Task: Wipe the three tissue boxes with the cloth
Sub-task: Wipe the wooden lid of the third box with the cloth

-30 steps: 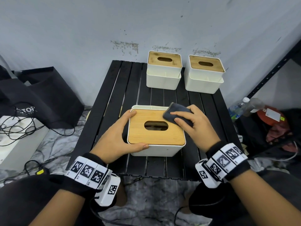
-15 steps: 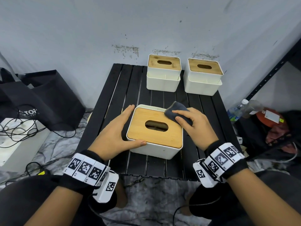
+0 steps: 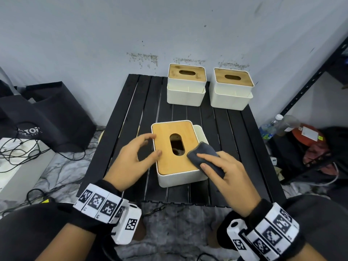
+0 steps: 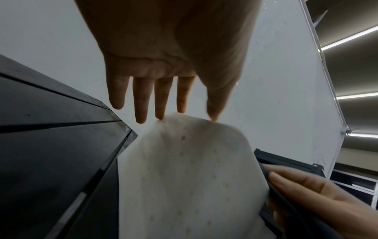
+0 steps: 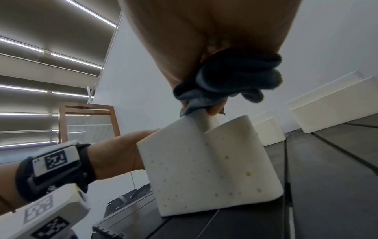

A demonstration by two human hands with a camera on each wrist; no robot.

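Observation:
The nearest tissue box (image 3: 165, 147), white with a bamboo lid, stands on the black slatted table (image 3: 122, 147) with its long side pointing away from me. My left hand (image 3: 153, 145) is open, its fingertips touching the box's left edge; the left wrist view shows the left hand's (image 4: 196, 115) fingers straight against the white box (image 4: 184, 169). My right hand (image 3: 202, 162) holds the dark grey cloth (image 3: 207, 153) on the lid's near right corner. The right wrist view shows the cloth (image 5: 229, 80) bunched in that hand above the box (image 5: 204, 169). Two more tissue boxes (image 3: 186, 80) (image 3: 232, 83) stand at the table's back.
A grey wall rises right behind the table. A black bag (image 3: 47, 113) and loose cables (image 3: 18, 153) lie on the floor to the left. To the right are a water bottle (image 3: 271, 127), a red item (image 3: 305, 136) and a black shelf frame (image 3: 310, 81).
The near box has turned about a quarter turn, so its long side now points away. The cloth went from the far right corner to the near right one. My left hand's hold loosened to fingertips.

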